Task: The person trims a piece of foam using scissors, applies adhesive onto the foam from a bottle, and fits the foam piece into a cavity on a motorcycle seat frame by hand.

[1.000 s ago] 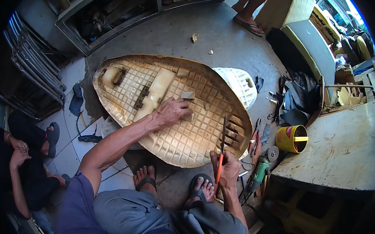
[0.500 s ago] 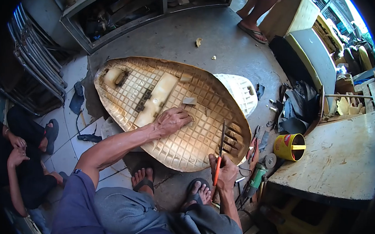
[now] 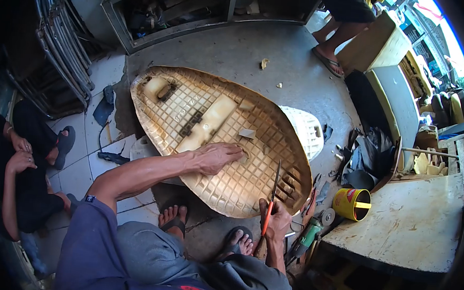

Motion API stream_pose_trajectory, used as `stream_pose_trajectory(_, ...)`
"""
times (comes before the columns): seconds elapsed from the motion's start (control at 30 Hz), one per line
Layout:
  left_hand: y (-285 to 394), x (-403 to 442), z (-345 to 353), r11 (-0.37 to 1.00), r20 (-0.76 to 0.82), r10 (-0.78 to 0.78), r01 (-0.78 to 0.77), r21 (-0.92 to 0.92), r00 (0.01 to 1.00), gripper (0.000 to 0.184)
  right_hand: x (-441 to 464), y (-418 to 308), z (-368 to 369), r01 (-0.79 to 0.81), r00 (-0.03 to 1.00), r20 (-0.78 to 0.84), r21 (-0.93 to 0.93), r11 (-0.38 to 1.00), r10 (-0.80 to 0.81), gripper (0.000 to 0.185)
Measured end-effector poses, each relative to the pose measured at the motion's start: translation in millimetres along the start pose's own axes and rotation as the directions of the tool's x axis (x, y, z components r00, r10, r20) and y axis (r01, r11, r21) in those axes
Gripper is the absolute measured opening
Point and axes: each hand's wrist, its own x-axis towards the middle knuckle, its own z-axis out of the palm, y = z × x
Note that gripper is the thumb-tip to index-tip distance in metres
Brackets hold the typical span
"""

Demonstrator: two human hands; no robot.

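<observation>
A large cream, seat-shaped plastic shell (image 3: 224, 189) with a gridded inner face lies across the middle, over a white plastic piece (image 3: 303, 132). My left hand (image 3: 218, 158) rests on the grid with its fingers bent down against a small pale scrap; whether they grip it is hidden. Just above those fingers lies a small grey-white piece (image 3: 247, 133). At the shell's near right edge, my right hand (image 3: 276, 220) is closed round the orange handle of a long, thin dark blade (image 3: 276, 180), which points up over the shell.
A green angle grinder (image 3: 307, 236), a yellow tub (image 3: 352, 204) and a worn table (image 3: 402, 224) stand at the right. Black scraps (image 3: 369, 153) lie beyond. One person's hands (image 3: 21, 153) are at the left; another person's foot (image 3: 328, 60) is at the top.
The view has shifted, so the shell's far end sits further right. My left hand stays on the grid, its fingers lower against the scrap. My right hand still holds the orange-handled tool.
</observation>
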Motion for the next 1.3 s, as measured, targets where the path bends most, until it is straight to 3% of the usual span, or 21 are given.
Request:
stream_pose_trajectory(0.03,0,1,-4,1.000,-0.026,-0.004,0.004,0.005,1.000,0.048,-1,2,-1,-0.062,0.998,0.035,0.030,0.998,0.060,0.044)
stream_pose_trajectory(0.1,3,-12,-2,0.903,-0.259,-0.230,0.107,-0.416,0.938,0.043,-5,14,0,-0.175,0.983,0.075,0.092,0.980,0.168,0.043)
stream_pose_trajectory(0.13,3,-16,1,0.939,-0.394,-0.203,0.064,-0.338,0.896,0.039,-10,15,0,-0.187,0.980,0.079,0.081,0.979,0.180,0.043)
stream_pose_trajectory(0.17,3,-21,4,0.932,-0.385,-0.208,0.063,-0.356,0.899,0.039,-16,16,-4,-0.209,0.974,0.109,0.113,0.971,0.197,0.042)
stream_pose_trajectory(0.23,3,-24,1,0.993,-0.373,-0.019,0.062,0.105,0.928,0.037,-21,16,-10,-0.208,0.972,0.142,0.135,0.969,0.189,0.040)
stream_pose_trajectory(0.3,8,-22,5,0.991,-0.417,-0.023,0.077,0.112,0.908,0.038,-21,13,-9,-0.161,0.980,0.134,0.121,0.980,0.144,0.041)
stream_pose_trajectory(0.37,11,-18,12,0.962,-0.296,-0.099,0.167,0.216,0.950,0.039,-15,3,-10,-0.167,0.978,0.136,0.056,0.984,0.158,0.040)
stream_pose_trajectory(0.43,15,-11,21,0.959,-0.223,-0.161,0.206,0.196,0.961,0.040,-16,0,-12,-0.096,0.991,0.102,0.076,0.992,0.088,0.041)
stream_pose_trajectory(0.57,12,8,16,0.926,-0.110,-0.251,0.272,0.261,0.962,0.042,-9,9,-7,-0.125,0.984,0.133,0.071,0.990,0.115,0.041)
stream_pose_trajectory(0.63,2,3,3,0.922,-0.181,-0.165,0.217,0.320,0.970,0.043,-10,8,-7,-0.121,0.987,0.117,0.083,0.989,0.111,0.041)
stream_pose_trajectory(0.7,-9,0,-1,0.987,-0.241,-0.156,0.162,0.005,0.958,0.040,-13,14,-6,-0.145,0.983,0.126,0.106,0.984,0.132,0.041)
stream_pose_trajectory(0.73,-14,-3,-4,0.986,-0.374,-0.149,0.111,-0.121,0.915,0.035,-15,14,-6,-0.177,0.979,0.130,0.142,0.974,0.159,0.041)
stream_pose_trajectory(0.77,-17,-4,-4,0.986,-0.357,-0.148,0.110,-0.124,0.922,0.035,-19,14,-7,-0.217,0.972,0.135,0.177,0.960,0.195,0.042)
stream_pose_trajectory(0.83,0,-3,-19,0.894,-0.468,-0.386,0.197,-0.403,0.795,0.031,-24,21,-7,-0.192,0.975,0.143,0.138,0.972,0.173,0.043)
stream_pose_trajectory(0.9,4,12,-17,0.902,-0.549,-0.386,0.180,-0.392,0.741,0.032,-28,16,-11,-0.212,0.963,0.190,0.111,0.971,0.189,0.033)
stream_pose_trajectory(0.97,6,29,-13,0.961,-0.642,-0.270,0.247,-0.127,0.718,0.037,-27,15,-13,-0.185,0.966,0.195,0.073,0.980,0.168,0.033)
stream_pose_trajectory(1.03,-2,41,-7,0.952,-0.617,-0.264,0.303,-0.043,0.741,0.035,-29,3,-17,-0.180,0.969,0.173,0.018,0.983,0.175,0.032)
stream_pose_trajectory(1.1,-10,55,-3,0.936,-0.544,-0.329,0.187,-0.300,0.772,0.033,-33,4,-19,-0.099,0.990,0.106,0.063,0.993,0.092,0.040)
stream_pose_trajectory(1.17,45,58,-35,0.827,-0.431,-0.387,0.099,-0.554,0.815,0.035,-36,-2,-25,0.037,0.999,-0.004,0.146,0.989,-0.037,0.034)
stream_pose_trajectory(1.23,89,55,-57,0.709,-0.333,-0.226,-0.080,-0.701,0.915,0.038,-39,17,-18,-0.039,0.999,0.029,0.236,0.971,0.033,0.028)
stream_pose_trajectory(1.3,88,57,-52,0.686,-0.292,-0.332,0.017,-0.727,0.897,0.039,-39,17,-19,-0.213,0.977,0.109,0.359,0.909,0.186,0.029)
